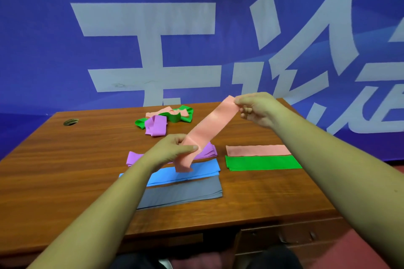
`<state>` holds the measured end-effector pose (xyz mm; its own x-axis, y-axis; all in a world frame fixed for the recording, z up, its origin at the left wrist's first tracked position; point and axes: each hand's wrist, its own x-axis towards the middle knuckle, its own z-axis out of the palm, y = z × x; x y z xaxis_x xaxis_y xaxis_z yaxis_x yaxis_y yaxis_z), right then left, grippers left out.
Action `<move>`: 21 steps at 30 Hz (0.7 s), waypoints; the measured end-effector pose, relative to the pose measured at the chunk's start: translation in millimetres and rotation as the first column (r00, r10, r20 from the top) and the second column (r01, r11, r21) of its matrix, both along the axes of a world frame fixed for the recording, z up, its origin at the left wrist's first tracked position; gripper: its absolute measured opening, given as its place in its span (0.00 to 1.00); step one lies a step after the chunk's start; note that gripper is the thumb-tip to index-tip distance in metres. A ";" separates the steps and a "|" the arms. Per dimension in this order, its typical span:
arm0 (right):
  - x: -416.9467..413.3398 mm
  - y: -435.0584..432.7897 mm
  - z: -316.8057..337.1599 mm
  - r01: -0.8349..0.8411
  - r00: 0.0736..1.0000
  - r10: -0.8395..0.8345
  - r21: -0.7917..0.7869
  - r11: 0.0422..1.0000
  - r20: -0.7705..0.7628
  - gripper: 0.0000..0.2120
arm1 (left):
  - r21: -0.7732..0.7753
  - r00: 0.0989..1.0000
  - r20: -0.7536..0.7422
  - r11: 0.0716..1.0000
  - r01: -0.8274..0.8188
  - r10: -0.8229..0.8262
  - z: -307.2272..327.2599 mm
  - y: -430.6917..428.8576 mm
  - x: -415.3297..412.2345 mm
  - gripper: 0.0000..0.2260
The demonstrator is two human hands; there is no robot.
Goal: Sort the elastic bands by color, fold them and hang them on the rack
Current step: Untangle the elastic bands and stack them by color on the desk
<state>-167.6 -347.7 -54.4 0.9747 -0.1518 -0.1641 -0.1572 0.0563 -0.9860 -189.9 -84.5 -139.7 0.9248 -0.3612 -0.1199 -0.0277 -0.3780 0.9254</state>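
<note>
Grey stack (181, 192) lies nearest on the wooden surface (76, 159), then the blue stack (196, 171) and purple stack (135, 157), with the green stack (262, 162) and pink stack (255, 150) to their right. Above them the left hand (172, 148) and right hand (258, 108) each pinch a pink band (209, 125) near an end (left low, right raised), holding it straight. Farther back sits an unsorted heap (166, 119).
</note>
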 end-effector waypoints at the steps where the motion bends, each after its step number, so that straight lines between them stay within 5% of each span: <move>1: -2.2 -7.0 -5.0 -0.015 1.000 0.014 -0.048 0.999 -0.024 0.07 | 0.000 1.000 -0.011 1.000 0.004 -0.004 -1.3 -1.7 0.2 0.08; 6: -1.7 -41.0 -26.4 0.073 0.996 -0.080 -0.153 0.986 -0.040 0.10 | 0.164 0.996 0.008 0.982 0.091 -0.094 -6.3 -12.1 4.3 0.12; 13: 5.3 -108.2 -57.9 0.362 0.925 -0.369 -0.084 0.928 -0.086 0.04 | 0.142 0.963 -0.170 0.962 0.232 -0.207 -23.3 -36.2 18.0 0.08; 21: -7.0 -178.4 -104.9 0.443 0.879 -0.458 -0.131 0.887 -0.133 0.08 | 0.008 0.987 -0.138 0.996 -0.084 0.084 -36.7 -89.5 42.4 0.04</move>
